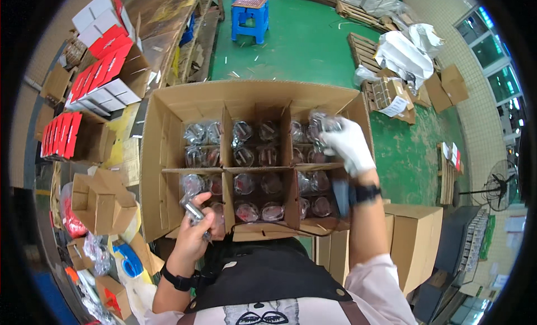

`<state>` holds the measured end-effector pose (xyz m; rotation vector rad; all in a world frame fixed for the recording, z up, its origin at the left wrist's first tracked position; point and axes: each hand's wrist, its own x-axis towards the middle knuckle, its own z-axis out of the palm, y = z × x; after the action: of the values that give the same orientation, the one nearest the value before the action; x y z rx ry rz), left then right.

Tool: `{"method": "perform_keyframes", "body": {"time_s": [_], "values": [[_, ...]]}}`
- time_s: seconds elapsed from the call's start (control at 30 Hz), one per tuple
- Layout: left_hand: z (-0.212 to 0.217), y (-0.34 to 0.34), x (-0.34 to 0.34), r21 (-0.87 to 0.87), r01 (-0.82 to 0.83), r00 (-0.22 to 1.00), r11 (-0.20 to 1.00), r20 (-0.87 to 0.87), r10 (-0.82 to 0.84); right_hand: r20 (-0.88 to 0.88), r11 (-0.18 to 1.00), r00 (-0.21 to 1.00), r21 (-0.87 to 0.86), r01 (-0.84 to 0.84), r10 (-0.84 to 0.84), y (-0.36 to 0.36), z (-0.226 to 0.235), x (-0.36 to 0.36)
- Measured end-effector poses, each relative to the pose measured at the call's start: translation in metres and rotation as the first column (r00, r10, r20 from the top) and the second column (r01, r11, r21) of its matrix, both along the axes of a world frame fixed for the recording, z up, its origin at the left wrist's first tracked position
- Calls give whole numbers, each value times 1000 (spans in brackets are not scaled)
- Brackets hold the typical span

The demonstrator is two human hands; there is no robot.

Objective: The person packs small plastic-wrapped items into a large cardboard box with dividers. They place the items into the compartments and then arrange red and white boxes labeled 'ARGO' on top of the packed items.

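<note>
In front of me stands a large open cardboard box (152, 196), split by cardboard dividers (260, 169) into several compartments. Round items in clear plastic wrap (244, 183) fill them, some with silver or reddish parts showing. My bare left hand (193, 238) is closed around a shiny silver cylinder (194, 211) over the near left compartment; clear wrap seems to cover part of it. My right hand (349, 146), in a white glove, reaches into the far right compartment. Its fingers are closed on a plastic-wrapped item (316, 122), slightly blurred and partly hidden by the glove.
Red and white cartons (103, 73) and a small open box (106, 202) are on the left, near a blue tape dispenser (130, 260). Closed cartons (414, 235) stand at right. Beyond are a blue stool (250, 20), pallets (363, 53) and a fan (498, 185).
</note>
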<state>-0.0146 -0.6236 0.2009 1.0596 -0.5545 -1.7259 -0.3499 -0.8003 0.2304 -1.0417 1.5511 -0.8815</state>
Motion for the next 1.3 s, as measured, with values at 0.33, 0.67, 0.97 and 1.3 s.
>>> {"method": "perform_keyframes", "body": {"time_s": [0.33, 0.67, 0.97, 1.3], "values": [[-16, -7, 10, 164, -125, 990, 979, 80, 113, -767, 870, 412, 434, -233, 493, -125, -201, 0], [-45, -36, 19, 297, -213, 973, 931, 146, 176, -743, 902, 514, 386, -192, 428, -119, -232, -15], [-59, -56, 20, 372, -219, 975, 902, 45, 218, -854, 907, 311, 412, -86, 417, -117, -165, -40], [-64, -47, 23, 424, -199, 980, 883, 61, 192, -774, 837, 319, 511, -195, 547, -120, -172, -46]]}}
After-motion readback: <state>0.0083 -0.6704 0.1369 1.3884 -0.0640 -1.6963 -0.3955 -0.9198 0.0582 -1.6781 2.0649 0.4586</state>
